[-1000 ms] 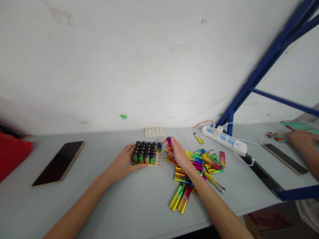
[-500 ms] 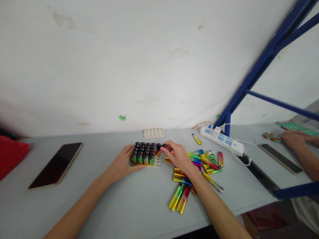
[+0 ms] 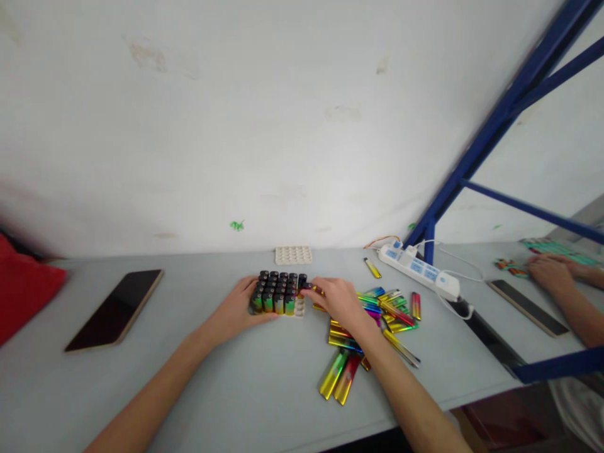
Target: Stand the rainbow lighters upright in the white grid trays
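Note:
Several metallic lighters with black tops stand upright in rows in a white tray, whose bare sockets show at its right side. My left hand is wrapped round the left end of this block, thumb along the front. At the block's right edge my right hand pinches one black-topped lighter, held tilted over the tray. Beside and under my right forearm lies a loose pile of shiny lighters in yellow, green, red, blue and purple.
Against the wall lies a second white tray. A phone and red cloth are left. Right are a single lighter, a power strip, a blue frame, another phone and another person's hands.
The lighter in my right hand has tipped closer to level, and that hand has turned slightly. My left hand still holds the block. The whole view has shifted a little.

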Tool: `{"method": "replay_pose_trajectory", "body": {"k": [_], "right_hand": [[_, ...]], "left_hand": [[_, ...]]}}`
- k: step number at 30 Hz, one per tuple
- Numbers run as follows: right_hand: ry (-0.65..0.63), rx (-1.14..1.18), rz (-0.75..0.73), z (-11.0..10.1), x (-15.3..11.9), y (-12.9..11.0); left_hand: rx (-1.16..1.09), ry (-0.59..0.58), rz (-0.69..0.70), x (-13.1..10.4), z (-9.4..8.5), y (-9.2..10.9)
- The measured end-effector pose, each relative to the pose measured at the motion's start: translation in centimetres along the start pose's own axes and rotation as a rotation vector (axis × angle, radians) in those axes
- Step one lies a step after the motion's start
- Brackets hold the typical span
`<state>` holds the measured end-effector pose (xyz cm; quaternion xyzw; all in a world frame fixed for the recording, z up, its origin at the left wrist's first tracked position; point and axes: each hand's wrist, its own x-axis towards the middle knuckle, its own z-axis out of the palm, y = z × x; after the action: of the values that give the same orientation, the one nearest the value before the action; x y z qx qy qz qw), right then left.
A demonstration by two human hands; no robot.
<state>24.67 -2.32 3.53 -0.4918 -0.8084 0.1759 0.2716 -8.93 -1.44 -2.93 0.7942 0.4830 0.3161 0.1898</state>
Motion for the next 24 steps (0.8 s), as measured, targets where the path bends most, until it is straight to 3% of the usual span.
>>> {"method": "replay_pose_trajectory", "body": {"k": [5, 11, 16, 24], "right_hand": [[0.009, -0.004, 0.093, -0.4, -0.2, 0.9], [0.167, 0.006, 0.167, -3.8, -0.4, 5.6], [0.061, 0.067, 0.14, -5.5, -1.0, 8.1], [-0.11, 0.112, 0.165, -6.6, -2.1, 7.7]], "left_hand": [[0.011, -0.015, -0.01, -0.1, 0.1, -0.3], [0.038, -0.015, -0.006, -0.2, 0.1, -0.4], [0.024, -0.005, 0.014, -0.1, -0.3, 0.3], [0.013, -0.023, -0.017, -0.2, -0.5, 0.4]]}}
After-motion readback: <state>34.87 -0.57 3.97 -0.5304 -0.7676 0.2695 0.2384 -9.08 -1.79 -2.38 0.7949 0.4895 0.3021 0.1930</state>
